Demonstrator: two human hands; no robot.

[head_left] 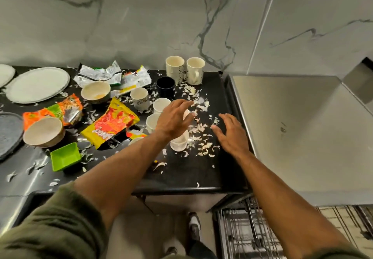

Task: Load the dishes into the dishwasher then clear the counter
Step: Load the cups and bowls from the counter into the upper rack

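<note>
Dishes (95, 92) lay all over the black bench (191, 176), none of them loaded as far as the view showed. At the back stood two tall mugs (175, 67) side by side, with a dark cup (166, 86) just in front and a patterned cup (139, 98) to its left. A cluster of small white cups (160, 105) sat nearer the front edge, partly hidden under the left hand (175, 117). Two bowls (43, 130), a pale plate (37, 84), a grey plate (9, 131) and a green square dish (65, 155) filled the left part, mixed with torn snack wrappers (110, 123) and scattered pale peelings (199, 133).

The left hand hovered over the small cups with its fingers loosely spread, gripping nothing that could be made out; blur left it unclear whether the fingertips touched a cup. The right hand (232, 135) was wide too, fingers splayed just above the peelings, holding nothing.

Down to the right, the dishwasher rack (242, 236) stood pulled out, and the part in view carried no crockery. So the task appeared to be at its very start: the rack was ready, but every cup, mug, bowl and plate was left to load, and the wrappers and peelings would need clearing after that. The small cups nearest the hands looked the likely first pick.
</note>
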